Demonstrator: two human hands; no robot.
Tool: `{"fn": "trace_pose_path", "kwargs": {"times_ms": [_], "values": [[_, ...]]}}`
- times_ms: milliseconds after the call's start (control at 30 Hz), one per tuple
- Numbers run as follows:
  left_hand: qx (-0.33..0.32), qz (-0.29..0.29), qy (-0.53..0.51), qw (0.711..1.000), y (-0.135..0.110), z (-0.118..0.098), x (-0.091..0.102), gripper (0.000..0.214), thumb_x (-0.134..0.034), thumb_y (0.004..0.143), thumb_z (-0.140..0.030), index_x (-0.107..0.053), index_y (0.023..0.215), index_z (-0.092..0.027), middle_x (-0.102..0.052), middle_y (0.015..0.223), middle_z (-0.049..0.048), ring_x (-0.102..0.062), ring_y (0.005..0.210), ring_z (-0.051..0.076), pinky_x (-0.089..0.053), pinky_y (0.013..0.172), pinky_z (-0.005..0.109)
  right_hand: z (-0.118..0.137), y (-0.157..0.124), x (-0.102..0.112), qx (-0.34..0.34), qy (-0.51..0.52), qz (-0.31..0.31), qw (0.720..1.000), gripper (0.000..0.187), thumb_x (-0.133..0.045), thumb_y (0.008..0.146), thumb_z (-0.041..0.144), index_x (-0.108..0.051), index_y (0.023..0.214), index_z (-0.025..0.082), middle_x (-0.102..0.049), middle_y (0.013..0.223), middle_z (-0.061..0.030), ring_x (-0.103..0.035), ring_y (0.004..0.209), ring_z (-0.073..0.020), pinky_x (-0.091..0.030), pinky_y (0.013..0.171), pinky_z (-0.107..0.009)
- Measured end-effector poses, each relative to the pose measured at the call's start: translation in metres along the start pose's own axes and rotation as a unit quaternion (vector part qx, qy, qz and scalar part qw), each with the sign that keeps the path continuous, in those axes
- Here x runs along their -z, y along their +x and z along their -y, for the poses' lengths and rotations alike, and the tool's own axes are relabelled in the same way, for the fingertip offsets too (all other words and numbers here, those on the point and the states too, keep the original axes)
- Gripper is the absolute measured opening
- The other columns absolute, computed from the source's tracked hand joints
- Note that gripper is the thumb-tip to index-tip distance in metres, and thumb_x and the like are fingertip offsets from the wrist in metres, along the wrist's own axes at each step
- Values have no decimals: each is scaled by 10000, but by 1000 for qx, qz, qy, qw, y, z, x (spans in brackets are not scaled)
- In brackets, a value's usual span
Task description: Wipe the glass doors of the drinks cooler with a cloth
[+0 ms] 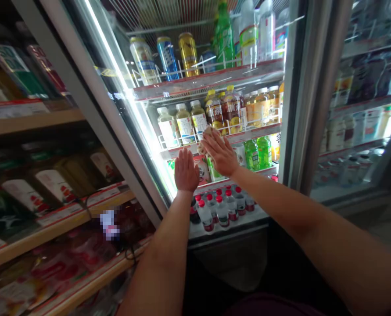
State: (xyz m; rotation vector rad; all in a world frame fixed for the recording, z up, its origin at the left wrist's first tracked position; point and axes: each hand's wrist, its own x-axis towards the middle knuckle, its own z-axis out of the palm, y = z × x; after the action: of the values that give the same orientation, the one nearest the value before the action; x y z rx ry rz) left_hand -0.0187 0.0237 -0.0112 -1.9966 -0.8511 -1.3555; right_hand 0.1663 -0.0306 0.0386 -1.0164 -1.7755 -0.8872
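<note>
In the head view my left hand (pixel 186 172) is held up flat, fingers straight and side by side, in front of the lower shelves of a lit drinks fridge (pixel 208 81). To its right and a little higher, my right hand (pixel 220 152) is stretched out flat with its palm toward the fridge. A small beige patch shows by the right fingertips; I cannot tell whether it is a cloth or a reflection. Nearest the right fingers stand bottles with white labels (pixel 199 119) and dark tea bottles with yellow caps (pixel 232 109). Contact with any glass cannot be made out.
Cans (pixel 188 55) and a green bottle (pixel 224 37) stand on the upper shelf. Red-capped bottles (pixel 222 211) fill the bottom. Wooden shelves (pixel 34 120) with bottles are on the left. A metal door frame (pixel 313 92) and another stocked fridge section (pixel 356 105) are on the right.
</note>
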Motion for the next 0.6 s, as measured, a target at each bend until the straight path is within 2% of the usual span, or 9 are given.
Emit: {"fn": "trace_pose_path", "kwargs": {"times_ms": [100,233,333,467,600], "values": [[2,-3,-4,1000,0,0,0,588,-367,1013,-342,-369,1538,-75,-331,1600,174,-111,1540,250,-130,1283,486,-2,0,1,16,3,5,1000,671,-380,974,149,-215,1605,306,-364,1629,8,-182,1558,-217,-93,1298,-521],[3,6,0,1000,0,0,0,592,-364,1017,-339,-350,1546,-73,-310,1606,175,-89,1541,247,-122,1282,497,-1,10,3,-6,6,-10,1000,658,-373,984,160,-214,1606,303,-333,1644,9,-144,1566,-224,-70,1296,-536],[-6,-4,5,1000,0,0,-1,585,-361,1018,-330,-359,1538,-62,-328,1597,183,-89,1540,242,-128,1282,489,0,-2,-1,-11,1,-17,1000,633,-382,991,173,-245,1600,276,-346,1638,-13,-133,1568,-226,-83,1294,-530],[-11,-12,9,1000,0,0,-1,582,-373,1015,-331,-373,1534,-68,-342,1590,181,-122,1537,254,-152,1279,491,-3,-25,-4,21,-1,2,1000,623,-404,998,186,-261,1594,295,-373,1624,-13,-153,1564,-212,-113,1295,-508],[-19,-23,25,999,1,0,0,576,-372,1017,-326,-376,1532,-68,-343,1592,177,-121,1536,244,-156,1281,466,-8,-17,-2,25,1,-1,1000,656,-387,997,176,-195,1606,321,-337,1641,6,-147,1564,-222,-108,1291,-535]]}}
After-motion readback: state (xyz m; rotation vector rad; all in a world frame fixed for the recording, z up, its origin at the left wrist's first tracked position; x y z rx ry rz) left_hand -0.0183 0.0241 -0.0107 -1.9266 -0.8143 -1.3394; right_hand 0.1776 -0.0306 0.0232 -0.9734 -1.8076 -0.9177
